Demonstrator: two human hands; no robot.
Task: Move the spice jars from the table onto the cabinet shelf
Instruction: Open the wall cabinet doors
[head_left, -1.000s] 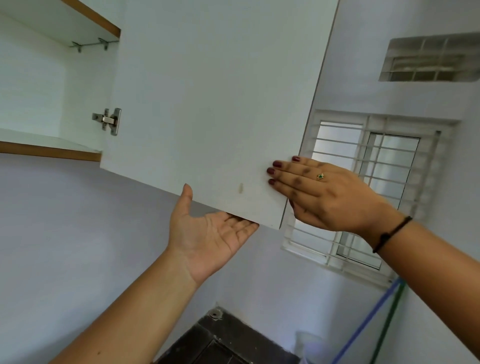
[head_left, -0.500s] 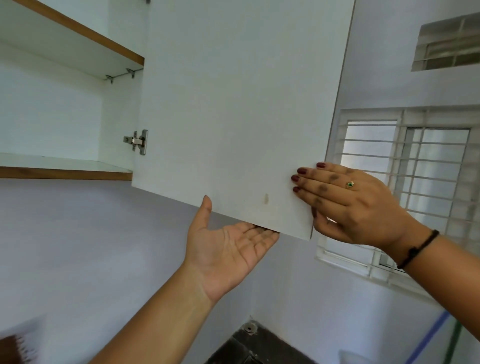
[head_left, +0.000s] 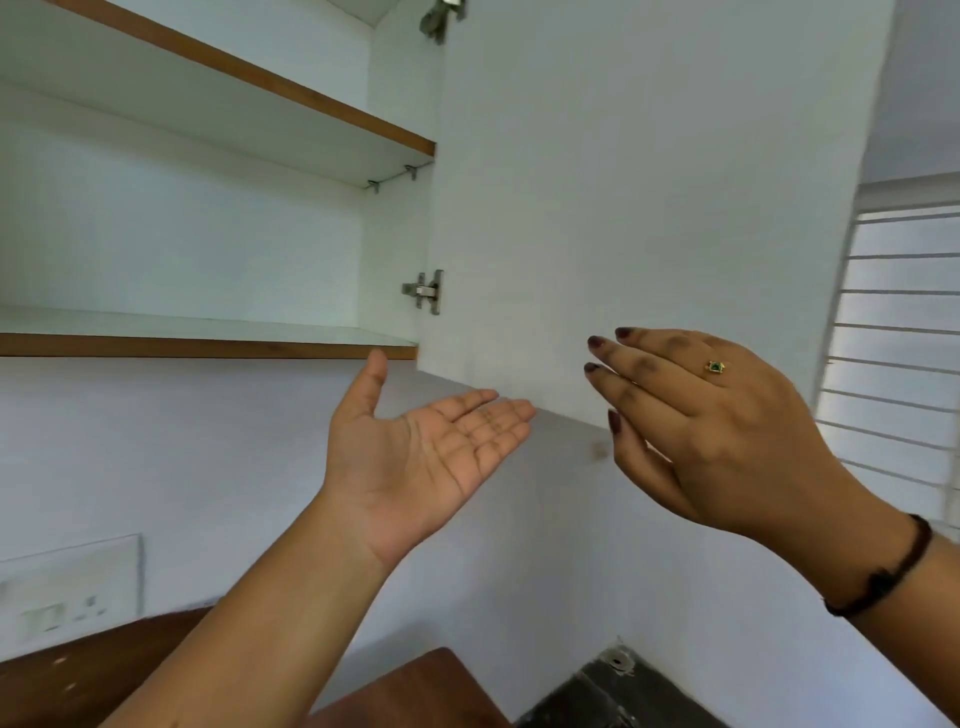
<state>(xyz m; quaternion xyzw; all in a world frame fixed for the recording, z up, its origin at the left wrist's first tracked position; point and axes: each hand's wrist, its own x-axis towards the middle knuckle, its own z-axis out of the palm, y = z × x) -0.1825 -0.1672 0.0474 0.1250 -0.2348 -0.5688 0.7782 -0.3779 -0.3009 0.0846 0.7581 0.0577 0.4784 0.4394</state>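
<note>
overhead, cabinet shelf (head_left: 208, 332) runs left-right (door (head_left: 649, 208) swung open), both hands empty.

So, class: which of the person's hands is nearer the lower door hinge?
Left. The left hand is just below the hinge, thumb pointing toward it; the right hand is farther right.

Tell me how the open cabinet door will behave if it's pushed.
The cabinet door probably swings rather than slides, pivoting on its hinge. It looks like a stiff flat panel, unlikely to flex. With no handle visible, its smooth face may offer little grip.
</note>
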